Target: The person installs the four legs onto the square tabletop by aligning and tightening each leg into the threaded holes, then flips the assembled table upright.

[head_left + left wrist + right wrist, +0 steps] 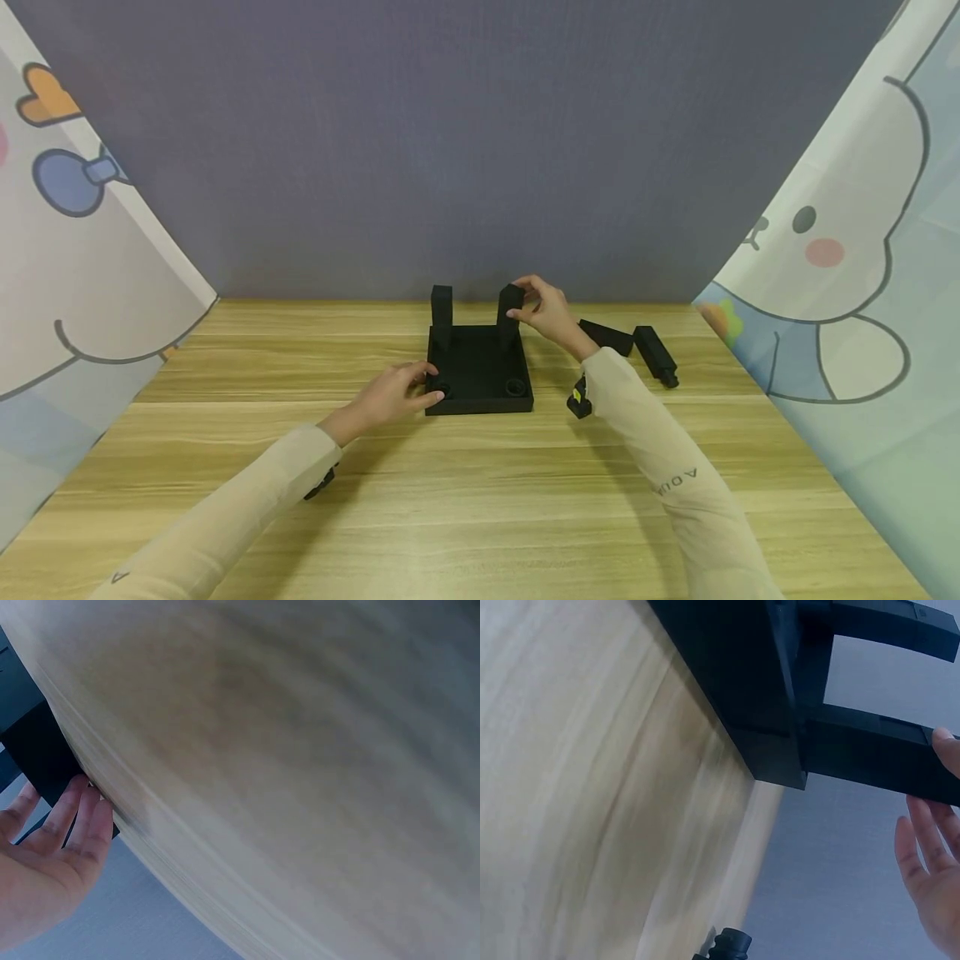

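Note:
A square black base with a raised rim lies on the table, two black posts standing upright at its far corners. My right hand pinches the upper end of the right post, thumb on the near face. In the right wrist view, thumb and fingers of the right hand lie on opposite sides of this post. The left post stands untouched. At the base's near left corner, my left hand holds the edge between thumb and fingers. Round sockets show at the near corners.
Two loose black posts lie right of the base: one partly behind the right forearm, another with a threaded end. Wrist cameras sit under both sleeves. A grey panel rises behind the wooden table; cartoon-print cloths hang at both sides.

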### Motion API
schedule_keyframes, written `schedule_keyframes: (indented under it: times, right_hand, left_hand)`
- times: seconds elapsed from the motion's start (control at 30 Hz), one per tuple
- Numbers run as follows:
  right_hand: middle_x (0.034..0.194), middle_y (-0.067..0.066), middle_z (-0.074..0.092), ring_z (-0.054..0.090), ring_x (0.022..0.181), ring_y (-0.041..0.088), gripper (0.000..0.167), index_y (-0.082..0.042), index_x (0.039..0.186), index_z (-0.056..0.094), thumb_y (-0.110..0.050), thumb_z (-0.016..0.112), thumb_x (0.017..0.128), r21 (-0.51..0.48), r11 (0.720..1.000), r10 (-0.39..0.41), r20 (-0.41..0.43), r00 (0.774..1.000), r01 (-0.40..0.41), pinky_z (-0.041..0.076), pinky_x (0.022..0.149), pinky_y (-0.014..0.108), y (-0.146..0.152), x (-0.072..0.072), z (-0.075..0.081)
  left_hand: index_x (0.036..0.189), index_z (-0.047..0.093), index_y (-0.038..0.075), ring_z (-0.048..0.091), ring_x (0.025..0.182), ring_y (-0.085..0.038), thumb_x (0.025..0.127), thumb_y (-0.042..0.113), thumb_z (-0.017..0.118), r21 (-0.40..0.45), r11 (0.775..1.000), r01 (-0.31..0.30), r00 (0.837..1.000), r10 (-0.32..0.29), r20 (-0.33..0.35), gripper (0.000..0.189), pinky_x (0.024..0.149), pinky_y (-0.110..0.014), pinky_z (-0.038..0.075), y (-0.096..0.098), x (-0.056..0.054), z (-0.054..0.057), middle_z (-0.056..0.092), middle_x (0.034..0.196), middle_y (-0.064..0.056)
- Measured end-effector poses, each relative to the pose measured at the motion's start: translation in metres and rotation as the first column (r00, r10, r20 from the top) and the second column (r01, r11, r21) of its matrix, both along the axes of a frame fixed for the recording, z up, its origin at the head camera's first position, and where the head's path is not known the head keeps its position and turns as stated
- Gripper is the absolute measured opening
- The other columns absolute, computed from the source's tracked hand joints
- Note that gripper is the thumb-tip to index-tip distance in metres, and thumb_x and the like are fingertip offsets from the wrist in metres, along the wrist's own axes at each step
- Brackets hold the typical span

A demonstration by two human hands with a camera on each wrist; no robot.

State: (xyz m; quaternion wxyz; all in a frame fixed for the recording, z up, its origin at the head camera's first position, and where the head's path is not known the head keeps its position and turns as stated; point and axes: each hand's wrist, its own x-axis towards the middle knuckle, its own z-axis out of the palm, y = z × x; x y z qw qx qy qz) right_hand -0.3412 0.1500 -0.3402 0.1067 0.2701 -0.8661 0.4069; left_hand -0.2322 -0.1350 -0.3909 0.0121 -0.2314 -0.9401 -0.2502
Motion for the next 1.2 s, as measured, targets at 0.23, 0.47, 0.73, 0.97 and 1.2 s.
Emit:
schedule_keyframes:
  times: [0.23, 0.47, 0.73, 0.97, 1.2]
  right_hand:
    - [0.121, 0.013, 0.052, 0.055, 0.099, 0.028, 0.053, -0.007, 0.125, 0.048, -0.020, 0.071, 0.080, 0.002, 0.996, 0.089, 0.030, 0.996, -0.089, 0.050, 0.074, 0.037, 0.004, 0.001, 0.005]
    - [0.135, 0.012, 0.043, 0.048, 0.112, 0.029, 0.056, -0.010, 0.133, 0.042, -0.012, 0.068, 0.083, 0.044, 0.985, 0.160, 0.117, 0.980, -0.166, 0.048, 0.082, 0.043, 0.008, -0.005, 0.012]
    - [0.135, 0.010, 0.044, 0.049, 0.111, 0.026, 0.053, -0.013, 0.132, 0.045, -0.011, 0.066, 0.084, 0.074, 0.985, 0.143, 0.134, 0.981, -0.154, 0.048, 0.082, 0.042, 0.007, -0.008, 0.011]
    - [0.124, 0.011, 0.051, 0.054, 0.104, 0.027, 0.051, -0.010, 0.126, 0.049, -0.016, 0.070, 0.081, 0.016, 0.996, 0.085, 0.088, 0.993, -0.086, 0.049, 0.080, 0.042, 0.004, -0.006, 0.006]
    - [0.121, 0.013, 0.052, 0.056, 0.099, 0.027, 0.052, -0.006, 0.124, 0.048, -0.019, 0.072, 0.079, -0.023, 0.999, 0.023, 0.056, 0.998, -0.022, 0.050, 0.077, 0.040, 0.000, -0.005, 0.000]
  left_hand:
    - [0.118, 0.056, 0.012, 0.062, 0.095, -0.022, 0.087, 0.042, 0.059, 0.000, 1.000, 0.002, 1.000, -0.002, -0.007, 0.044, 0.079, -0.038, 0.051, 0.000, 0.000, 0.000, 0.064, 0.107, -0.011]
    - [0.118, 0.057, 0.012, 0.061, 0.093, -0.020, 0.087, 0.043, 0.059, -0.005, 1.000, 0.003, 1.000, -0.003, -0.008, 0.044, 0.078, -0.037, 0.051, 0.000, -0.001, -0.001, 0.064, 0.106, -0.010]
    - [0.118, 0.056, 0.012, 0.061, 0.094, -0.020, 0.087, 0.044, 0.059, 0.000, 1.000, 0.000, 1.000, 0.000, 0.000, 0.044, 0.079, -0.038, 0.051, 0.000, 0.000, -0.001, 0.064, 0.107, -0.010]
    - [0.118, 0.056, 0.013, 0.061, 0.096, -0.022, 0.087, 0.044, 0.059, 0.002, 1.000, -0.001, 1.000, 0.001, 0.003, 0.045, 0.079, -0.038, 0.051, 0.000, 0.000, -0.001, 0.064, 0.108, -0.011]
    - [0.119, 0.056, 0.014, 0.061, 0.098, -0.022, 0.087, 0.046, 0.058, -0.005, 1.000, -0.005, 1.000, 0.005, 0.011, 0.046, 0.081, -0.039, 0.051, 0.000, -0.001, 0.000, 0.063, 0.110, -0.011]
